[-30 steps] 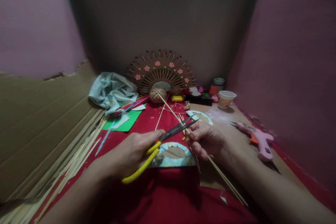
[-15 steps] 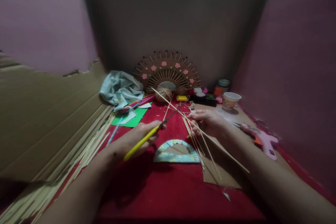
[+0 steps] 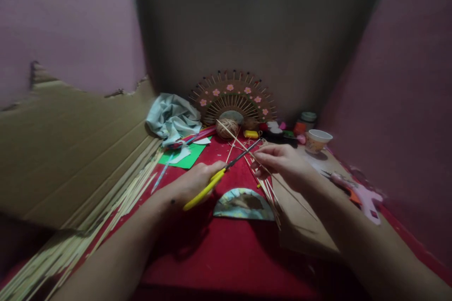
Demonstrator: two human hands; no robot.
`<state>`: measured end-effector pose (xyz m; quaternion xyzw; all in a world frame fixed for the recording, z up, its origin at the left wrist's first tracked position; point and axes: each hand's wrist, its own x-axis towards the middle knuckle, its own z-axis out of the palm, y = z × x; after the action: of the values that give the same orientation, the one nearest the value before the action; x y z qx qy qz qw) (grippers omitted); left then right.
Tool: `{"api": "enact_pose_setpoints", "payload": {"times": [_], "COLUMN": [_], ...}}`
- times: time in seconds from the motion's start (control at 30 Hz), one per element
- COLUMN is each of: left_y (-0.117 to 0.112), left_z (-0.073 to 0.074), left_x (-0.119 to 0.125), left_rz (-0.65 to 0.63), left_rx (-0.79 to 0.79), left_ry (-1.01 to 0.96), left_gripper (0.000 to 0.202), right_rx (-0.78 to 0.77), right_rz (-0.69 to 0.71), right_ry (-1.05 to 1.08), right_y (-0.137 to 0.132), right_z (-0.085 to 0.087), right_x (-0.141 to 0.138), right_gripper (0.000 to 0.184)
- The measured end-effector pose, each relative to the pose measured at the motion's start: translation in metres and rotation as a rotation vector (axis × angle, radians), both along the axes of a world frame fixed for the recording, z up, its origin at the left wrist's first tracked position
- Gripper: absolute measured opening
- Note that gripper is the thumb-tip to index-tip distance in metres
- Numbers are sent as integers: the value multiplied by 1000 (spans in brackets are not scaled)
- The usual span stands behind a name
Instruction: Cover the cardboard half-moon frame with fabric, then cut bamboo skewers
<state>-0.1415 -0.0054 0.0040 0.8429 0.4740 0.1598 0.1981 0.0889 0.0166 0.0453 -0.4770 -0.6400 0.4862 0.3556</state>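
My left hand [image 3: 202, 179] is closed round the yellow handles of a pair of scissors [image 3: 206, 191], whose dark blades point up and to the right. The blades cross a thin wooden stick [image 3: 236, 138]; whether they touch it I cannot tell. My right hand [image 3: 284, 162] pinches that stick near its middle, and it slants from upper left to lower right. Below the hands lies a half-ring shape covered in pale blue patterned cloth [image 3: 229, 196]. Several loose sticks [image 3: 271, 192] lie under my right hand, partly hidden by it.
A decorated stick fan [image 3: 230, 88] stands at the back wall behind a ball of twine [image 3: 228, 128]. Crumpled cloth [image 3: 173, 115], green paper [image 3: 190, 156] and many strips [image 3: 120, 202] are left. A paper cup [image 3: 318, 141], pink glue gun [image 3: 365, 196] and cardboard [image 3: 300, 230] are right.
The view has shifted, so the whole scene sits further right. The held stick's lower end has swung inward, to the left. Both hands keep their hold on the scissors and stick.
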Motion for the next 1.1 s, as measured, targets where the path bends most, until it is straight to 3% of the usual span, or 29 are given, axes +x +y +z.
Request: {"api": "enact_pose_setpoints", "payload": {"times": [0.03, 0.13, 0.2, 0.27, 0.43, 0.7, 0.8, 0.97, 1.1], "left_y": [-2, -8, -11, -13, -12, -8, -7, -6, -6], "left_z": [1, 7, 11, 12, 11, 2, 0, -3, -7], "left_x": [2, 8, 11, 14, 17, 16, 17, 18, 18], "left_rz": [-2, -1, -2, -6, 0, -15, -36, -77, -125], "left_rx": [5, 17, 28, 36, 51, 94, 113, 165, 231], "left_ry": [17, 74, 102, 121, 87, 81, 91, 90, 45], "left_gripper": [39, 37, 32, 28, 24, 30, 30, 22, 37], "right_rx": [41, 401, 547, 500, 208, 554, 456, 57, -144], "right_rz": [9, -129, -194, -187, -149, -214, -161, -27, 118], "right_ry": [-24, -100, -105, -68, 37, -108, -80, 129, 281], "right_y": [-7, -17, -18, -18, -18, -17, -14, -7, -2], "right_z": [-3, -17, -25, -26, -14, -26, -24, -17, -14], "right_x": [-4, -15, -18, -18, -13, -11, -9, -4, 3], "right_gripper": [14, 12, 17, 21, 16, 21, 20, 20, 26]}}
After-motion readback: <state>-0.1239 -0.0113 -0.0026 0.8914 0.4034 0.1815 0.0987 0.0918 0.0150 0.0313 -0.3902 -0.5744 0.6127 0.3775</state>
